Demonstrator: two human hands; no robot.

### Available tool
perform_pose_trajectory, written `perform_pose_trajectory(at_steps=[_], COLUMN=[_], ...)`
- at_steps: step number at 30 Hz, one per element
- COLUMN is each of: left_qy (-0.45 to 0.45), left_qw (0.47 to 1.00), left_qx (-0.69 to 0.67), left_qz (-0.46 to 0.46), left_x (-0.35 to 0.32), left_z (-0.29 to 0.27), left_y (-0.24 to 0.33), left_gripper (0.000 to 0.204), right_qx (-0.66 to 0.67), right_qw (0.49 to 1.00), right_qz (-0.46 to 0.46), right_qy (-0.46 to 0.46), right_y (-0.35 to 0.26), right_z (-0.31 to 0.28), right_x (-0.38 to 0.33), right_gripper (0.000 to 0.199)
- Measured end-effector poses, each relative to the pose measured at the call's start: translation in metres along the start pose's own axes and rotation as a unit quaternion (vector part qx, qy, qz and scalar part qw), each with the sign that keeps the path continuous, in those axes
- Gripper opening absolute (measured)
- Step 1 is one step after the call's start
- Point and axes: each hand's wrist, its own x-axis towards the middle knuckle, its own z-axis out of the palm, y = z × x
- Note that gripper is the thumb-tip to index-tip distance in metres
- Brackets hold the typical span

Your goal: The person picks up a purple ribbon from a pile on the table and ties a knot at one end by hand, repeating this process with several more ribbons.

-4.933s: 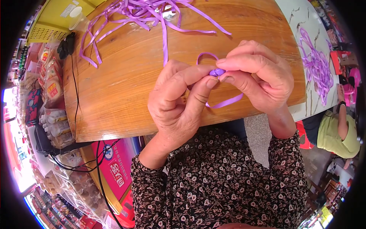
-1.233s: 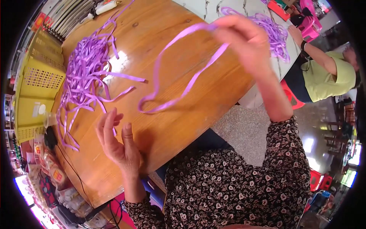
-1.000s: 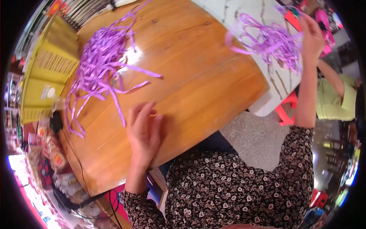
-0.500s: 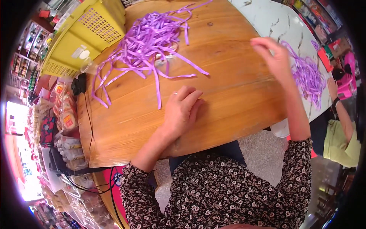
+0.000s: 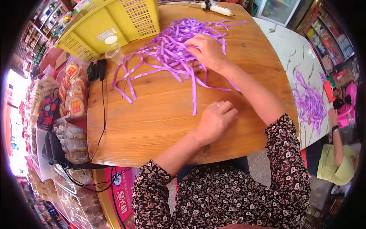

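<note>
A tangled heap of shiny purple ribbons lies at the far middle of the wooden table, several loose ends trailing toward me. At the heap's right side is my right hand, its bent fingers closed in a pinch on the ribbons; the exact strand is hidden. My left hand, with a ring on one finger, rests nearer to me on the wood. Its fingers are curled together, and whatever may be under them cannot be seen. A second tangle of purple ribbons lies on the white marbled table at the right.
A yellow plastic crate stands at the far left, a clear cup beside it. A black cable runs down the left edge, near packaged goods. A white tool lies at the back. Another person's arm reaches the marbled table.
My right hand has swung from the table's right side, by the marbled table, leftward to the ribbon heap. My left hand stays curled on the wood. The view has shifted.
</note>
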Motion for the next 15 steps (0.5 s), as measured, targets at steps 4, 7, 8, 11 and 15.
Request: perform_pose_trajectory(at_steps=[4,7,8,11,15], left_qy=[-0.019,-0.028,-0.040,-0.041,-0.032], left_qw=[1.000,1.000,0.999,0.999,0.999], left_qx=[-0.007,0.000,0.001,0.004,0.005], left_qz=[0.009,0.004,-0.001,-0.006,-0.005], left_x=[-0.002,-0.003,-0.003,-0.004,-0.003], left_z=[0.004,0.005,0.005,0.005,0.005], left_y=[0.001,-0.001,-0.001,0.001,0.001], left_gripper=[0.008,0.009,0.011,0.011,0.010], right_qx=[0.008,0.015,-0.002,-0.106,-0.232], right_qw=[0.999,0.999,0.999,0.994,0.970], right_qz=[0.023,0.020,0.010,-0.010,0.017], right_qy=[0.028,0.030,0.033,0.021,-0.076], right_y=[0.008,0.004,0.003,0.003,0.021], right_z=[0.022,0.036,0.040,0.054,0.060], right_x=[0.019,0.032,0.037,0.044,0.041], right_gripper=[0.011,0.010,0.011,0.013,0.009])
